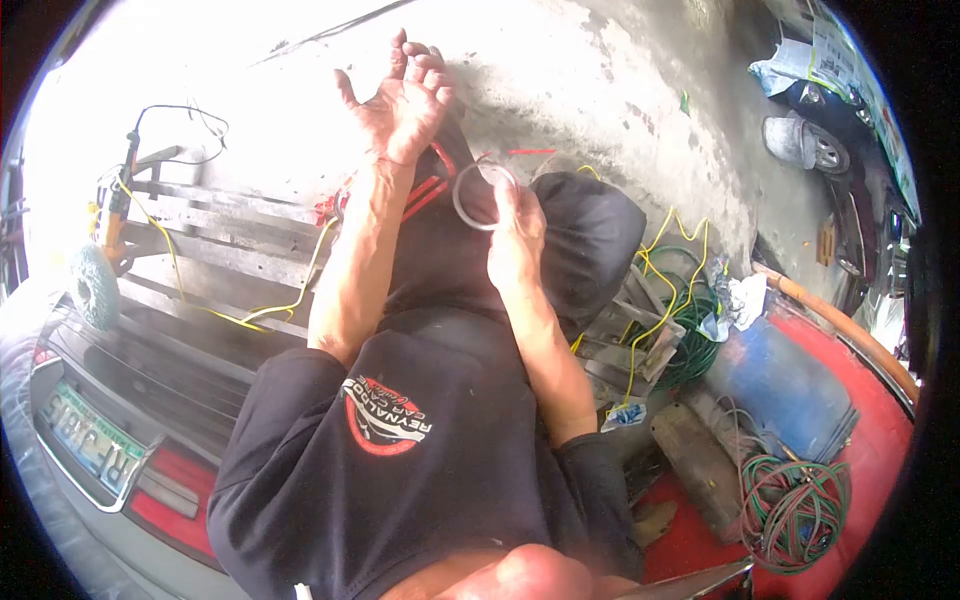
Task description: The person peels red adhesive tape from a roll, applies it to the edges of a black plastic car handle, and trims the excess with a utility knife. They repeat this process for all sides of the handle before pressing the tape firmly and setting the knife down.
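My left hand [405,110] is raised at the upper middle, its palm toward me and its fingers apart, with nothing in it. To its right and lower, my right hand [517,235] grips a pale, ring-shaped roll of tape [459,197], the thumb lying on its rim. The roll is held above my dark-clothed legs [590,240]. Between the left forearm and the roll, a red strip-like item [425,197] shows; its kind I cannot make out.
A slatted bench [220,215] stands at the left, crossed by a yellow cord [165,235]. Beside it a polisher with a round pad [95,288] rests near a car's rear [170,500]. At the right are a blue container [785,385], coiled hoses [795,515] and a bucket [788,142].
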The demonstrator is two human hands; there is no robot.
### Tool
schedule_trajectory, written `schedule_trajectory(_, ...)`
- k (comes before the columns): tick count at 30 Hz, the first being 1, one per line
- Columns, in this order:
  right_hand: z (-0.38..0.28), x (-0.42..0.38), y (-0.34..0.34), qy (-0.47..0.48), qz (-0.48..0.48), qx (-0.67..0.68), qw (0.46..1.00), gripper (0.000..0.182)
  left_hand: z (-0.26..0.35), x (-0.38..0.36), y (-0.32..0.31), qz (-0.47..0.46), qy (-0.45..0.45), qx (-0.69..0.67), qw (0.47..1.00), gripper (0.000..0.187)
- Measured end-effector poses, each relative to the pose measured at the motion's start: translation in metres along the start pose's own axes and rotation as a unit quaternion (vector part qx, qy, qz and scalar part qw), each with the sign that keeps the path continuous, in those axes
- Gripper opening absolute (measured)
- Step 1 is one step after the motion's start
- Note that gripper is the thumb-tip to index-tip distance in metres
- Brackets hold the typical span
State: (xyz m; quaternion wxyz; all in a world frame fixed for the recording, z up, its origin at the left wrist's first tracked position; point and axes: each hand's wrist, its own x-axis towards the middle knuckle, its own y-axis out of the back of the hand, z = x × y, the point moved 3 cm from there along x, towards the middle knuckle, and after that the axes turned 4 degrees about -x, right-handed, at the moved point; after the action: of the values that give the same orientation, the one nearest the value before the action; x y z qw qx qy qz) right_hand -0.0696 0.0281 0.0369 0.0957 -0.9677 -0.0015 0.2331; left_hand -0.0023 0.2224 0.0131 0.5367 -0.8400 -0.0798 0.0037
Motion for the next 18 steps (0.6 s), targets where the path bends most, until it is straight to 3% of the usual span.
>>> schedule_trajectory(4,0.001,0.013,-0.012,-0.018,-0.062,-0.153,0.986,0.046,-0.002,0.0,0.002,-0.018,0.001,0.011,1.0,0.088)
schedule_trajectory(7,0.005,0.019,-0.024,0.058,-0.087,-0.228,0.968,0.04,-0.005,-0.001,-0.002,-0.016,-0.012,0.057,0.998,0.081)
schedule_trajectory(8,0.006,0.022,-0.025,0.071,-0.075,-0.287,0.952,0.039,-0.005,-0.001,-0.007,0.013,-0.017,0.115,0.993,0.078)
schedule_trajectory(10,-0.007,0.027,-0.029,0.101,-0.076,-0.275,0.953,0.035,-0.005,-0.007,-0.031,0.065,-0.028,0.229,0.971,0.074)
schedule_trajectory(11,-0.016,0.028,-0.031,0.114,-0.078,-0.269,0.953,0.033,-0.004,-0.014,-0.047,0.099,-0.049,0.412,0.904,0.062)
schedule_trajectory(12,-0.026,0.031,-0.031,0.104,-0.106,-0.301,0.942,0.031,0.001,-0.02,-0.055,0.138,-0.051,0.604,0.783,0.053)
schedule_trajectory(14,-0.045,0.042,-0.031,0.135,-0.149,-0.31,0.929,0.03,0.002,-0.033,-0.071,0.042,-0.008,0.835,0.548,0.042)
schedule_trajectory(15,-0.07,0.041,-0.037,0.199,-0.174,-0.402,0.877,0.029,0.008,-0.039,-0.067,-0.027,0.019,0.865,0.501,0.036)
schedule_trajectory(16,-0.079,0.043,-0.04,0.188,-0.219,-0.389,0.875,0.03,0.012,-0.044,-0.07,-0.056,0.059,0.916,0.392,0.037)
schedule_trajectory(18,-0.076,0.058,-0.044,0.139,-0.287,-0.356,0.879,0.031,0.017,-0.05,-0.072,-0.014,0.086,0.929,0.361,0.038)
